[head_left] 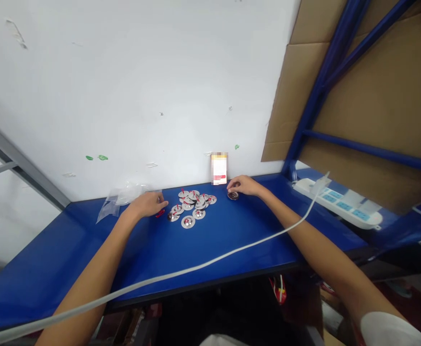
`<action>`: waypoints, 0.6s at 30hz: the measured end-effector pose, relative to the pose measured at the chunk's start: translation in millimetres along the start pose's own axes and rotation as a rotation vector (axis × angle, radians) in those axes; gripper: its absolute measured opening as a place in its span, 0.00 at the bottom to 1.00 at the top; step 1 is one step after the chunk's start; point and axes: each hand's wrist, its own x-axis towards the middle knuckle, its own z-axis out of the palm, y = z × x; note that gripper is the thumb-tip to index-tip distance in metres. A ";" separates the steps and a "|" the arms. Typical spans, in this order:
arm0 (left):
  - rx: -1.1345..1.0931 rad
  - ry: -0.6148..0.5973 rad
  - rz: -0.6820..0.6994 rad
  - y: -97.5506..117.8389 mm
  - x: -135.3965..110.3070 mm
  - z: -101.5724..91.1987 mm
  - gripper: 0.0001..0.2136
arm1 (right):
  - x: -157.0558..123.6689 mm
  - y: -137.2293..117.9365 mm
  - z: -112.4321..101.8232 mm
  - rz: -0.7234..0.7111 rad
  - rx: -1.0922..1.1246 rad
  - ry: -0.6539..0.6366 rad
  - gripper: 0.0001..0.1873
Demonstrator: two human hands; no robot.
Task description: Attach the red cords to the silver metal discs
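Several small silver cymbals (188, 221), disc-shaped with domed middles and red cords, lie loosely piled on the blue table. My right hand (244, 186) is to the right of the pile, fingers pinched at the rim of a darker, shiny cymbal (233, 196) on the tabletop. On the pile's left, my left hand (148, 204) hovers low with thumb and finger slightly apart, and I see nothing between them. A red cord (160, 213) rests just beneath its fingertips.
Clear plastic bags (124, 194) lie behind my left hand. A phone-like upright screen (219, 169) leans on the white wall. One white cable (210, 262) crosses in front, toward a power strip (336, 203) at right. Blue frame bars (314, 91) stand there.
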 end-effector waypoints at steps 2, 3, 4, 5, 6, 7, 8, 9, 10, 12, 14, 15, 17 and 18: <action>-0.013 -0.072 0.040 0.4 -0.6 -0.5 0.21 | 3.3 -2.5 -1.6 -0.041 0.000 0.114 0.07; -0.006 -0.102 0.052 0.3 -1.0 -0.6 0.23 | 6.3 -4.9 -3.0 -0.055 0.004 0.184 0.07; 0.003 -0.129 0.063 -0.1 -1.3 -0.5 0.23 | 10.5 -7.9 -4.9 -0.069 0.005 0.260 0.07; 0.006 -0.150 0.074 -0.5 -1.6 -0.4 0.21 | 15.9 -11.0 -7.2 -0.083 0.001 0.340 0.07; 0.001 -0.168 0.084 -0.9 -1.8 -0.2 0.19 | 22.4 -14.0 -9.8 -0.099 -0.011 0.424 0.07; -0.008 -0.183 0.091 -1.2 -1.9 0.0 0.17 | 29.9 -16.5 -12.4 -0.117 -0.030 0.509 0.06; -0.019 -0.191 0.094 -1.5 -2.0 0.3 0.15 | 38.2 -18.1 -14.7 -0.134 -0.051 0.588 0.06; -0.028 -0.192 0.096 -1.8 -2.0 0.5 0.13 | 46.8 -18.9 -16.4 -0.152 -0.069 0.658 0.06; -0.035 -0.188 0.094 -2.1 -2.0 0.6 0.12 | 55.5 -18.7 -17.4 -0.166 -0.079 0.713 0.06; -0.046 -0.186 0.092 -3.0 -1.9 0.7 0.12 | 71.9 -16.1 -16.9 -0.178 -0.076 0.787 0.07; -0.065 -0.205 0.100 -4.6 -1.6 0.7 0.13 | 85.3 -12.2 -13.4 -0.157 -0.061 0.839 0.09; -0.073 -0.212 0.104 -5.5 -1.4 0.8 0.14 | 90.4 -10.4 -11.2 -0.143 -0.058 0.864 0.11; -0.078 -0.209 0.106 -6.9 -0.8 1.6 0.16 | 97.3 -7.8 -6.9 -0.124 -0.066 0.914 0.13; -0.077 -0.203 0.108 -7.1 -0.4 2.3 0.17 | 99.2 -7.1 -5.2 -0.122 -0.076 0.932 0.14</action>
